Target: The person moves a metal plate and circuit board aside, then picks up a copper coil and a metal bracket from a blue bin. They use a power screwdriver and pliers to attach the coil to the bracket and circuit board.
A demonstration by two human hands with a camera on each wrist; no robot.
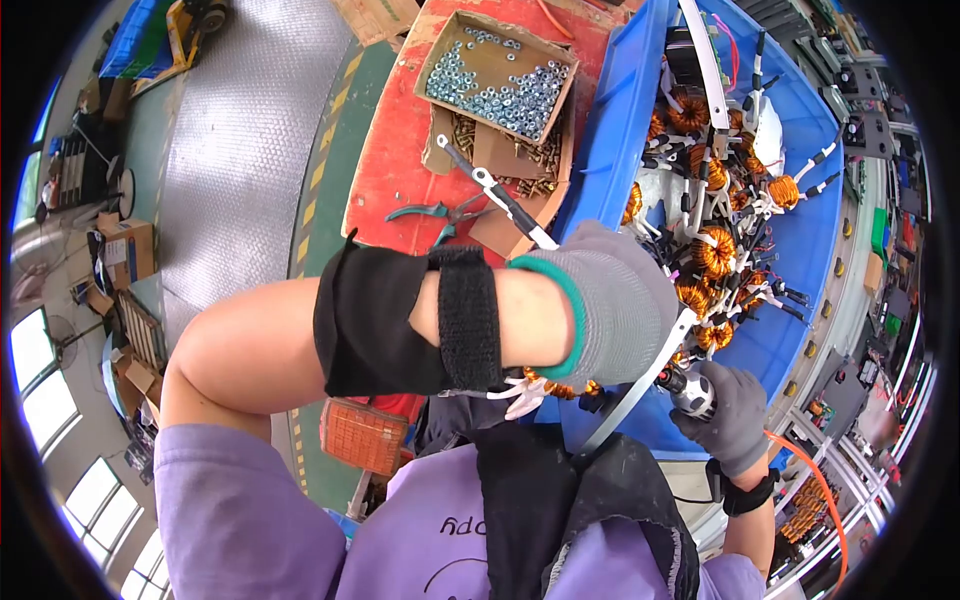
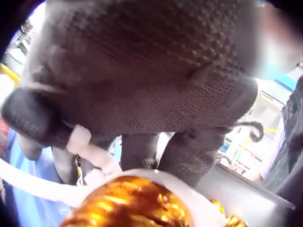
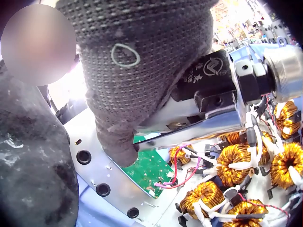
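Note:
My right hand (image 1: 728, 415), in a dark grey glove, grips a silver-and-black air tool (image 3: 203, 118) at the front of the blue bin (image 1: 610, 130). The tool points in toward the assembly; its working end is hidden in the head view. My left hand (image 1: 625, 300), in a grey glove with a teal cuff, reaches across over the bin's near side. A cable with ring lugs (image 1: 500, 195) runs out from beside it. In the left wrist view its fingers point down behind a copper-wound coil (image 2: 132, 203) and a black-sleeved lead (image 2: 35, 118); I cannot tell what they hold.
Several copper coils (image 1: 715, 252) with white leads fill the bin. A metal panel edge (image 1: 640, 385) and a green circuit board (image 3: 150, 165) lie close to the tool. On the red table (image 1: 390, 170) are a box of nuts (image 1: 500, 85) and pliers (image 1: 425, 211). An orange hose (image 1: 835, 500) trails right.

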